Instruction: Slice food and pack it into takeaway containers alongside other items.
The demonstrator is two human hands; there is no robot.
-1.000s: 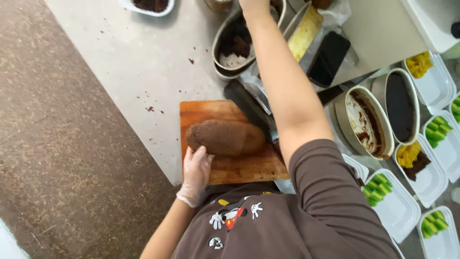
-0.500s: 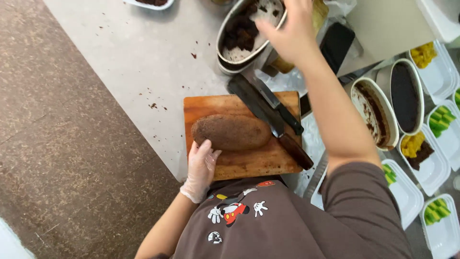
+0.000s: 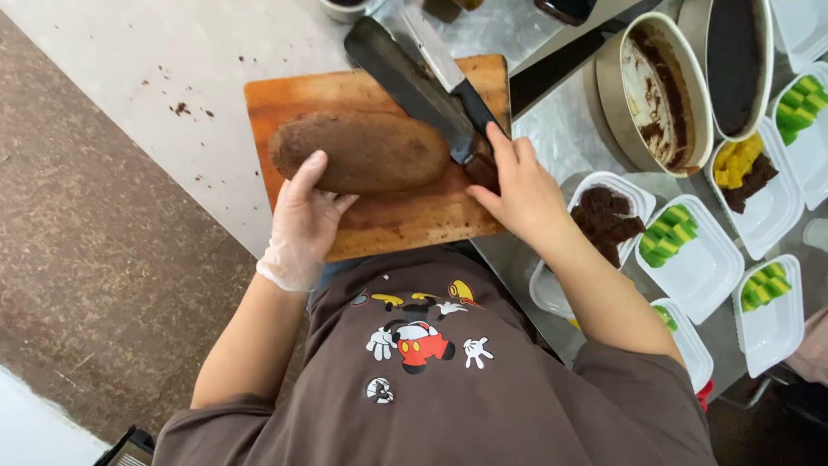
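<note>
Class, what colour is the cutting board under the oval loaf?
Orange-brown wood, the cutting board shows best in the head view.

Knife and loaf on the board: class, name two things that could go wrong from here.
1. The left hand rests on the loaf close to the knife that the right hand grips; its fingers could be cut.
2. The board lies near the counter's edge and might slip.

Brown loaf; orange-brown wooden board; dark knife blade; clear-gloved left hand; green cubes in white tray.
</note>
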